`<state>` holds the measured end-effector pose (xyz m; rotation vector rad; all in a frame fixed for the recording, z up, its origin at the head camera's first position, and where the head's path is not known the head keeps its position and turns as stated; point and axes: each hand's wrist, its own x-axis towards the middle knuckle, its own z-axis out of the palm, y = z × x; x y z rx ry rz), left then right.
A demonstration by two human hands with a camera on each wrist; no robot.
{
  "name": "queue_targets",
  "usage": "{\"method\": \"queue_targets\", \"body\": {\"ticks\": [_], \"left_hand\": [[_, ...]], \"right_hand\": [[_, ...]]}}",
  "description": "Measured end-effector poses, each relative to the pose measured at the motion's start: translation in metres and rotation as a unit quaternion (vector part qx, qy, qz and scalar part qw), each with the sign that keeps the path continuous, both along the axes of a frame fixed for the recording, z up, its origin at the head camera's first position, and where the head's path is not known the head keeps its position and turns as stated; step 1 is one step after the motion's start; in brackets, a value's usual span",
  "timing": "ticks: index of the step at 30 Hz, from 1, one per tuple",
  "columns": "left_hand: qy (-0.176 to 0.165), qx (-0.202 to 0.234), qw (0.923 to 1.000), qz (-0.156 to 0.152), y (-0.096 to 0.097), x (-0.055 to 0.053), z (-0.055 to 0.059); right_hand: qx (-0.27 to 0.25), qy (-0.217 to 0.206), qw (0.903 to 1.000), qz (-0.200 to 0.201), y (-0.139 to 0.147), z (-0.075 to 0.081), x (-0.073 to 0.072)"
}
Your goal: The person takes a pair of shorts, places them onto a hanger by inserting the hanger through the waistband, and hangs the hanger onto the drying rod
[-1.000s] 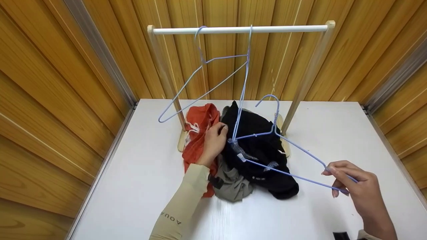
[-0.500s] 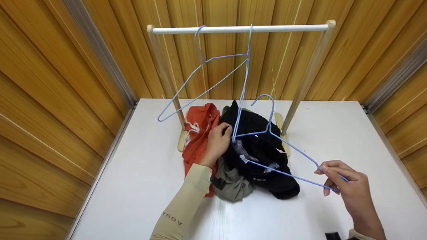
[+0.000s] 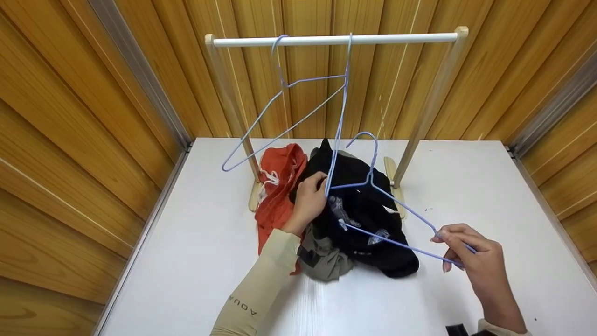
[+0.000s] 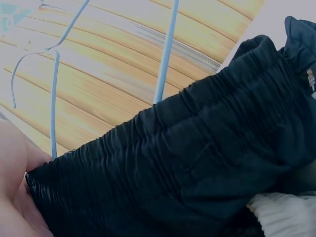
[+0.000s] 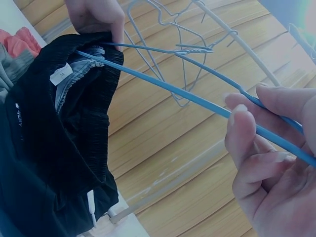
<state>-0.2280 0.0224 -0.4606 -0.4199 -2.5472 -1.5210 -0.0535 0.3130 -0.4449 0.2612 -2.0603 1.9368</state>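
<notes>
Black elastic-waist pants point(image 3: 396, 266) lie bunched under the rack, waistband opening showing a white label. My left hand point(image 3: 310, 198) pinches the edge of the waistband; the left wrist view has the gathered band point(image 4: 197, 133) stretching away from the thumb and fingers. A blue wire hanger point(image 3: 401, 242) is held by my right hand point(image 3: 473, 254) at its right end, thumb and fingers around the wires. The hanger's far end reaches inside the waistband, near my left fingers, as the right wrist view shows with the pants point(image 5: 34, 148). Its hook stands up, off the rod.
A rack with a white rod point(image 3: 396, 39) and wooden legs stands behind. Two more wire hangers point(image 3: 261, 116) hang from it, one dangling in front of the black pants. Red drawstring clothing point(image 3: 275, 219) and a grey-green garment point(image 3: 326, 261) lie at the left. Wood-panelled walls surround the white table point(image 3: 200, 261).
My right hand has moved left with the hanger, pushing its end further toward the left side of the waistband. My left hand has shifted slightly right, drawing the band along.
</notes>
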Motion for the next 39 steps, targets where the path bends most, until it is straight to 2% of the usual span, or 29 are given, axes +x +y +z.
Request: {"method": "queue_targets", "body": {"ticks": [9,15,22,29,39], "left_hand": [[0.013,0.005,0.9999,-0.007,0.003,0.002,0.001],[-0.001,0.022,0.9995,-0.025,0.006,0.004,0.002],[-0.001,0.019,0.9996,-0.023,0.009,0.006,0.004],[0.002,0.01,0.9997,-0.021,0.01,0.007,0.004],[0.001,0.016,0.9988,-0.047,0.013,0.008,0.004]], "right_hand": [[0.01,-0.019,0.9998,-0.002,-0.002,-0.005,-0.001],[-0.009,-0.014,0.9996,0.021,-0.007,-0.011,-0.002],[0.005,-0.069,0.9974,-0.022,-0.013,-0.016,0.0],[0.023,-0.093,0.9949,-0.032,-0.014,-0.018,0.002],[0.04,-0.133,0.9894,-0.042,-0.021,-0.021,0.003]]}}
